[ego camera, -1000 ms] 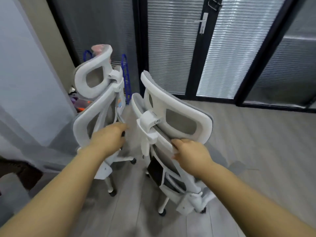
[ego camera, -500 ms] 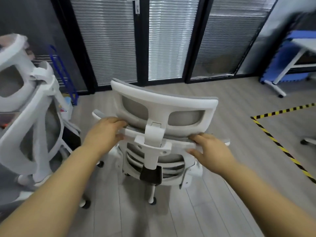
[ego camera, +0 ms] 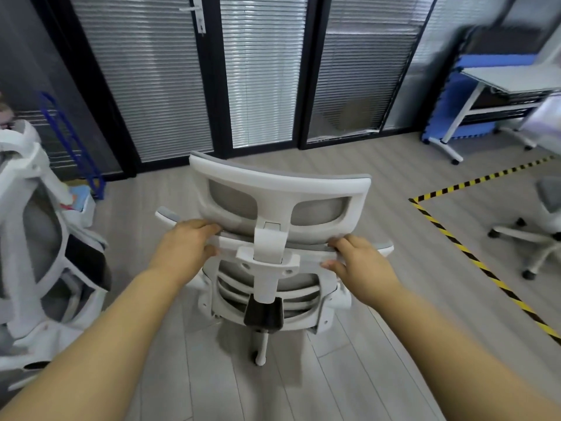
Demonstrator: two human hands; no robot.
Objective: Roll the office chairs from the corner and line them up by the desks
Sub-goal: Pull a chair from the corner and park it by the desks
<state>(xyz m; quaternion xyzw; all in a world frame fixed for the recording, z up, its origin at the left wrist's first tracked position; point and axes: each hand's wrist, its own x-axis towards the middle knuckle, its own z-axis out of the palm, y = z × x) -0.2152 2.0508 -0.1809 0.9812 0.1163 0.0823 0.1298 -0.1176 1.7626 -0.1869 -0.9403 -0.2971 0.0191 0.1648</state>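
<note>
Rolled nearer the desk, chair gripped by both hands.

Chair stands centre on the floor, back toward the camera. Second chair at left edge. Third chair far right, beyond floor tape. Bench behind it, upper right.

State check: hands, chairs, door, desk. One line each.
Left hand: grips the middle chair's backrest top.
Right hand: grips the same bar, right side.
Middle chair: upright on the floor, held from behind.
Left chair: upright, untouched.
Right chair: beyond the floor tape, untouched.
Door: closed.
Desk: upright on wheels by the wall.
</note>
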